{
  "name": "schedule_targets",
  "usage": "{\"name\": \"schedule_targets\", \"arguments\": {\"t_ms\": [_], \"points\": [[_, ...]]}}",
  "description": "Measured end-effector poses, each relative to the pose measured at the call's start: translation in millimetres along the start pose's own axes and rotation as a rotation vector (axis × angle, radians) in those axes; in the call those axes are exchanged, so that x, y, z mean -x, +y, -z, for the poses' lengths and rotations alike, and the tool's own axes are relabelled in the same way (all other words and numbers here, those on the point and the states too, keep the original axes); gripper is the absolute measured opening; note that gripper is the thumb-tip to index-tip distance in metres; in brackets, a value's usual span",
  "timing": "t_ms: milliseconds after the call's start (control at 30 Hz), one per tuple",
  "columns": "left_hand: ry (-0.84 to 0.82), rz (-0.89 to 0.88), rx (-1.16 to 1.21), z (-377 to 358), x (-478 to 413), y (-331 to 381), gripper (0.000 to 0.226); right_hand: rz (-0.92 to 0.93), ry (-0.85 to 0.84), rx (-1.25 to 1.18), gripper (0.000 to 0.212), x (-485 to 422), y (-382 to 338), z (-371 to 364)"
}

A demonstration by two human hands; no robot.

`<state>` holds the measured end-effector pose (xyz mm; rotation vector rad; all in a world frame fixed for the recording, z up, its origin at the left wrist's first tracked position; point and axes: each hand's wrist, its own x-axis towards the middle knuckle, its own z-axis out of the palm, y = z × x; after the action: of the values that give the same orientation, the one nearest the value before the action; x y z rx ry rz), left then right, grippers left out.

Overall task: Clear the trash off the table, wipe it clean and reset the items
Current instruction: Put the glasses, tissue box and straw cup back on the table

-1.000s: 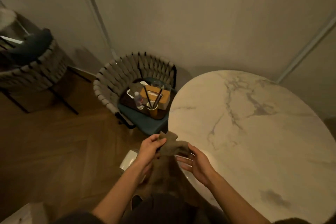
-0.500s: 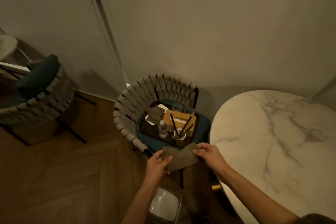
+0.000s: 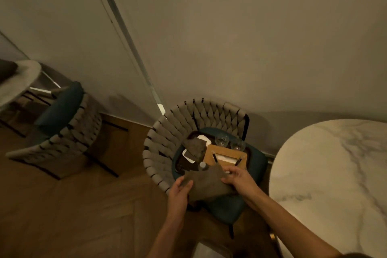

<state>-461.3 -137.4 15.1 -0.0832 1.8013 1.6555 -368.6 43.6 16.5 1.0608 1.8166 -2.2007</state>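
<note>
As the view swings from counter (image 3: pixel 335 174) to chair (image 3: pixel 159 132), the bunched cloth (image 3: pixel 207 184) now lies flat | hands: left hand (image 3: pixel 178 192) and right hand (image 3: pixel 238 176) pinch its edges above the tray (image 3: pixel 180 166) | wiping likely finished; reset next

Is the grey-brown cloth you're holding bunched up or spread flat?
Spread flat: the grey-brown cloth stretches between the left-hand grip and the right-hand grip, each holding one end. Doubled layers: cannot tell.

It looks like a dim café or restaurant dining room. A marble tabletop (image 3: pixel 335 174) with a woven chair (image 3: pixel 184 119) and a second tabletop (image 3: pixel 16 81) with a matching chair (image 3: pixel 69 138) stand on a herringbone wood floor (image 3: pixel 83 216). A tray (image 3: pixel 181 164) holds glasses (image 3: pixel 222 139) and a tissue box (image 3: pixel 226 156).
</note>
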Motion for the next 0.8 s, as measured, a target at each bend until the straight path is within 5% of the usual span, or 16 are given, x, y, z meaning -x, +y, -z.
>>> {"name": "schedule_targets", "arguments": {"t_ms": [200,367,800], "points": [[0.039,0.014,-0.063,28.3,-41.5,14.8,0.051,-0.04,-0.027,-0.046,0.038,-41.3,-12.8,-34.8],[-0.023,0.064,-0.168,54.0,-103.2,11.5,0.032,-0.099,-0.012,-0.017,0.047,-86.2,-11.7,-52.7],[-0.317,-0.079,-0.584,70.1,-308.2,70.2,0.052,-0.179,0.417,0.064,0.043,-236.3,-47.6,-97.3]]}}
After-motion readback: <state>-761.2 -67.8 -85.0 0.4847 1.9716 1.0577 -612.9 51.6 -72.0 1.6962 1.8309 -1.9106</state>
